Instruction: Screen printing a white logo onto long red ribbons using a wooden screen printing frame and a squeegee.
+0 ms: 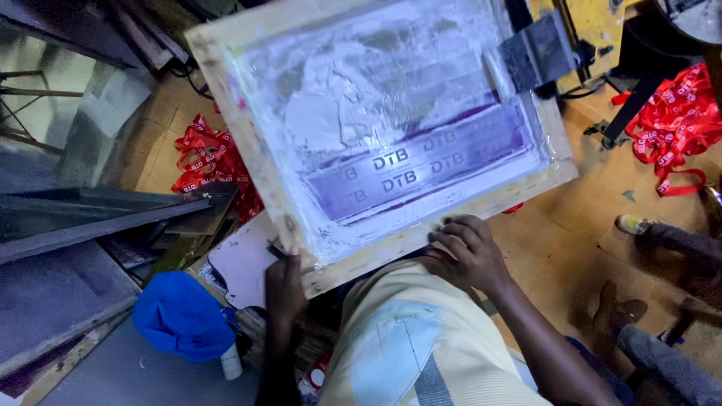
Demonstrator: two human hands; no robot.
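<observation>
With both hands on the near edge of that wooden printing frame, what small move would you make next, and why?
Probably lower the frame flat. Its near edge looks lifted, the left hand at the corner, the right hand on the rail, and the far side sits in the hinge clamp.
</observation>
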